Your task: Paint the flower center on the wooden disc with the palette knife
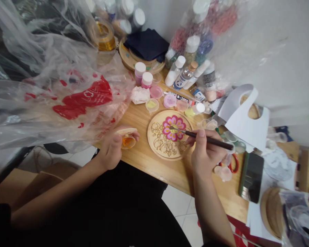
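A round wooden disc (161, 144) lies on the wooden table (175, 175), with gold line patterns and a pink flower (174, 127) painted on it. My right hand (204, 152) is closed on a thin dark paintbrush (208, 139), whose tip touches the yellow middle of the flower. My left hand (112, 145) is closed round a small open pot of orange paint (127, 140) near the table's front edge, left of the disc.
Several small paint cups (152, 104) and white-capped jars (143, 75) stand behind the disc. Glue bottles (181, 73) and bead bags lie at the back. A big plastic bag (67, 89) covers the left. A phone (251, 176), red scissors (234, 164) and white card (244, 118) lie on the right.
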Demonstrator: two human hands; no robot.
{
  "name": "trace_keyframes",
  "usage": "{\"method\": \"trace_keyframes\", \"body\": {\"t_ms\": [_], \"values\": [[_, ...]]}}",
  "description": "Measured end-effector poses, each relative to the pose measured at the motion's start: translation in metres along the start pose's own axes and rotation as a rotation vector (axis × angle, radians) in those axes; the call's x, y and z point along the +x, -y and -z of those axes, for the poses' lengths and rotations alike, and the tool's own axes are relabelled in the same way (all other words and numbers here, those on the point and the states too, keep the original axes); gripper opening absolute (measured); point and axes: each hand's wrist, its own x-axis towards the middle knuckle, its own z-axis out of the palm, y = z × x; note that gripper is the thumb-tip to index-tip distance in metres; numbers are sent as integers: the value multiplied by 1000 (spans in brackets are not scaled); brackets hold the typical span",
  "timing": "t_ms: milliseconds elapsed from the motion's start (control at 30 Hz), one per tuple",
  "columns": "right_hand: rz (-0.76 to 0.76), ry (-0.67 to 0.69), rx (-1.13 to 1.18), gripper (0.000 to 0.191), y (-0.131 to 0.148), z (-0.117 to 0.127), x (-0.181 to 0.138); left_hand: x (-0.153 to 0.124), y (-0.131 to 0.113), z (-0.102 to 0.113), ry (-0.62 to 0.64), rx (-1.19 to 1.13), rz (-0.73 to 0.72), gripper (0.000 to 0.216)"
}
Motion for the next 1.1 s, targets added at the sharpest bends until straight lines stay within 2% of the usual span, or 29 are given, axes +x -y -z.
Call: {"method": "trace_keyframes", "body": {"t_ms": [100, 267, 500, 733, 933, 1100], "values": [[11, 3, 5, 21, -1, 0, 0, -1, 2, 0, -10, -3, 4, 54], [2, 19, 4, 22, -1, -1, 1, 1, -1, -1, -15, 24, -12, 61], [-6, 16, -11, 25, -1, -1, 1, 2, -4, -2, -17, 17, 2, 62], [-1, -41, 0, 25, -1, 1, 0, 2, -1, -1, -1, 22, -7, 58], [-42, -33, 10, 26, 0, 0, 0, 2, -2, -2, -9, 28, -34, 64], [-28, -28, 20, 22, -1, 0, 1, 1, 0, -2, -23, 17, -22, 60]]}}
